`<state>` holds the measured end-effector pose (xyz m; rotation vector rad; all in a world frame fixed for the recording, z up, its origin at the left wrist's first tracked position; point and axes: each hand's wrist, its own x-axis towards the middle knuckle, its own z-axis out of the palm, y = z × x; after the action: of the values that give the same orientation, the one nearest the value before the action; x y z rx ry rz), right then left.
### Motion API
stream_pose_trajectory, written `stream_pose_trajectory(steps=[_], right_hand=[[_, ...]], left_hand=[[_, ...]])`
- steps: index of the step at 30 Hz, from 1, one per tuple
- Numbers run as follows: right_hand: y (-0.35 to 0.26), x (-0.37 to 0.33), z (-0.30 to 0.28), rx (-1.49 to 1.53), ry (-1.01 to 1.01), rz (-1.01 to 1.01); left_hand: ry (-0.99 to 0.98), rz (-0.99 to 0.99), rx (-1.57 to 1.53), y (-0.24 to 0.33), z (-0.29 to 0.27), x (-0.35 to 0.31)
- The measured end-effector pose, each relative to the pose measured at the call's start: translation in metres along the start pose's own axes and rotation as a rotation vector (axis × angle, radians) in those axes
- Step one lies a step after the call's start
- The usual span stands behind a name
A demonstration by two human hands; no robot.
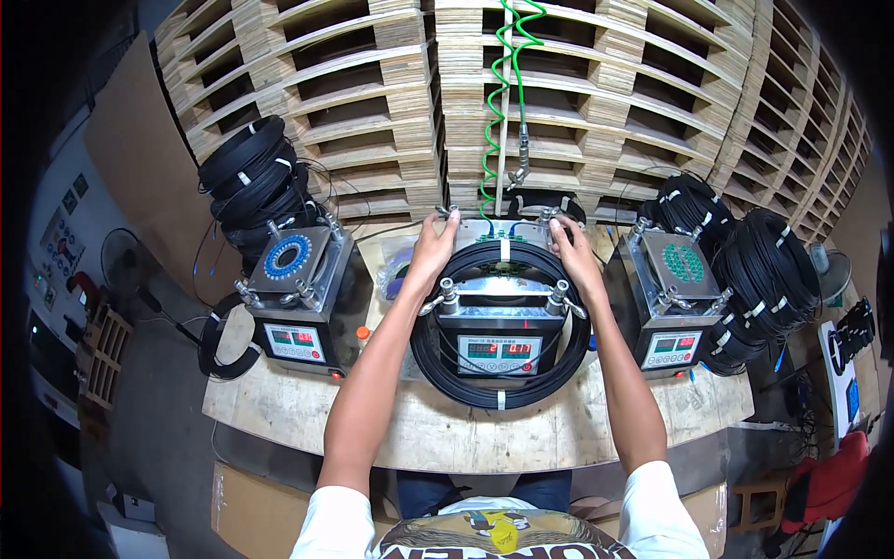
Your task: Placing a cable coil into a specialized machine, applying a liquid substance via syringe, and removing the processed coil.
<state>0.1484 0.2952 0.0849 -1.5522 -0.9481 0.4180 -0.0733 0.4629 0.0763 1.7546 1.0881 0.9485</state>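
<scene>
In front of me stands a metal bench machine with a lit display (499,354). A coil of black cable (503,399), bound with white ties, hangs around its front half, and blue-tipped cable ends sit near its top plate (480,226). My left hand (434,250) is closed at the rear left clamp lever (447,211), thumb and fingers on it. My right hand (575,253) is at the rear right clamp lever (549,215), fingers bent round it. Two front clamp posts, left (449,296) and right (558,296), stand inside the coil, untouched.
Similar machines stand left, with a blue ring of connectors (288,257), and right, with green ones (683,264). Stacked black cable coils (251,177) (768,270) flank them. A green spiral air hose (494,121) hangs before wooden pallets (596,102). An orange-capped bottle (362,333) is left of my machine.
</scene>
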Motion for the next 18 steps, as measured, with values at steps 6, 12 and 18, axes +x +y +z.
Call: stream_pose_trajectory(steps=[6, 12, 18], right_hand=[[-0.001, -0.002, -0.002, -0.060, 0.008, 0.019], [-0.007, -0.005, 0.000, -0.035, 0.001, 0.009], [-0.004, -0.003, 0.000, 0.037, 0.048, -0.019]], left_hand=[[-0.117, -0.060, -0.127, 0.011, -0.003, -0.008], [-0.147, -0.037, -0.152, 0.009, -0.003, -0.006], [-0.096, -0.074, -0.090, 0.006, -0.001, -0.003]])
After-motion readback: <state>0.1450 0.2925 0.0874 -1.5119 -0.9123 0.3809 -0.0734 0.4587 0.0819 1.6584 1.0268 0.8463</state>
